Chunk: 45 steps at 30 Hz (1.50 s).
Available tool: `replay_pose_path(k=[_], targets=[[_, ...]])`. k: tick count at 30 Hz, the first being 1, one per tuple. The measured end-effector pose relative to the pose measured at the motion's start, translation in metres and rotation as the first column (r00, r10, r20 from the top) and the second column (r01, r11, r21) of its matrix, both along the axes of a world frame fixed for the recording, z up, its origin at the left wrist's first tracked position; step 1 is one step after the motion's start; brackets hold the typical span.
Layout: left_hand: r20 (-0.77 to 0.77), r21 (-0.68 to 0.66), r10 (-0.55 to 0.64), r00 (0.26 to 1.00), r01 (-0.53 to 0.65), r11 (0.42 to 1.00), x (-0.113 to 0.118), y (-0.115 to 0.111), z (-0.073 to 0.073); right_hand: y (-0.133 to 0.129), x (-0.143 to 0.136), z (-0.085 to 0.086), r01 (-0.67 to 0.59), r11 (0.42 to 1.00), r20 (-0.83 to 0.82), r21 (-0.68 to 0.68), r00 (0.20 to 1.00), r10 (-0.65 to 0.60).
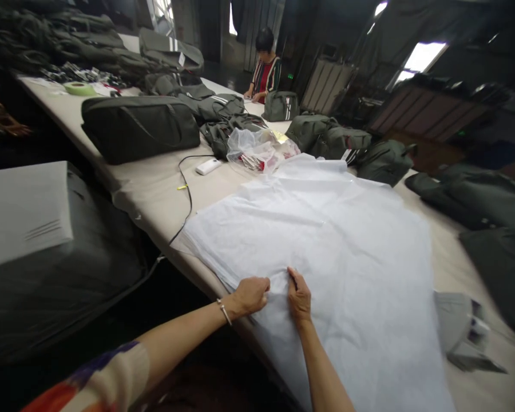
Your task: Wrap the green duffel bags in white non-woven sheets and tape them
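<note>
A broad stack of thin white plastic sheets (pixel 347 240), possibly flat bags, covers the near part of the table and hangs over its front edge. My left hand (pixel 251 294), with a bracelet at the wrist, is closed in a pinch on the top sheet near that edge. Just to its right, my right hand (pixel 299 294) has its thumb and fingers drawn together on the same sheet. Small creases run through the plastic between the two hands. The fingertips are partly hidden.
Dark green bags (pixel 141 129) stand along the cloth-covered table (pixel 150 191). A crumpled clear plastic bag (pixel 257 146), a white power bank (pixel 208 166) and a black cable (pixel 190 197) lie beyond the sheets. A large wrapped box (pixel 26 212) stands left. A person (pixel 266 71) works at the far end.
</note>
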<state>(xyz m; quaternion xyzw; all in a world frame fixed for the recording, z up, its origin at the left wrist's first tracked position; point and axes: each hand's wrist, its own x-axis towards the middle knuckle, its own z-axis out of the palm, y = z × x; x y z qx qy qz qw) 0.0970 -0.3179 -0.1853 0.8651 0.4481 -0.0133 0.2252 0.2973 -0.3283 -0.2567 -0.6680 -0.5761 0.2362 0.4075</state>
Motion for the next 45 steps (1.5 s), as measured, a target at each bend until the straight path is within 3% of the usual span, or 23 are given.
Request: replay_pose_path(k=[5,9,12,15,24,29,35,42,45], targets=[[0.042,-0.023,-0.071,0.997,0.072,0.997,-0.013,-0.005,0.007,0.000,-0.001,-0.006,0.011,1.000,-0.004,0.017,1.000,-0.011],[0.083,-0.059,-0.022,0.996,0.027,0.998,0.014,-0.001,0.004,-0.001,-0.001,-0.003,0.008,1.000,-0.011,-0.003,1.000,-0.008],[0.077,-0.107,0.070,0.995,-0.062,0.992,0.040,0.003,-0.002,-0.001,-0.002,0.002,0.017,0.999,-0.039,-0.033,0.999,-0.019],[0.080,-0.166,0.177,0.981,-0.162,0.973,0.051,0.009,-0.008,0.000,0.000,0.008,0.031,0.998,-0.096,-0.062,0.995,-0.037],[0.344,-0.217,0.250,0.905,-0.182,0.959,0.018,0.014,-0.013,0.007,0.013,0.016,0.076,0.986,-0.327,-0.148,0.937,-0.121],[0.446,-0.150,0.182,0.876,-0.127,0.980,0.003,-0.012,-0.011,0.008,0.012,0.013,0.085,0.984,-0.389,-0.155,0.910,-0.140],[0.443,-0.048,0.149,0.884,-0.143,0.989,0.013,-0.035,-0.023,0.008,0.014,0.015,0.059,0.984,-0.401,-0.170,0.908,-0.124],[0.276,-0.043,0.114,0.954,-0.106,0.993,0.014,-0.032,-0.034,0.020,0.029,0.030,-0.116,0.955,-0.296,-0.272,0.955,0.031],[0.212,-0.049,0.014,0.977,-0.004,0.999,0.015,-0.023,-0.030,0.028,0.032,0.034,-0.172,0.931,-0.204,-0.322,0.973,0.109]])
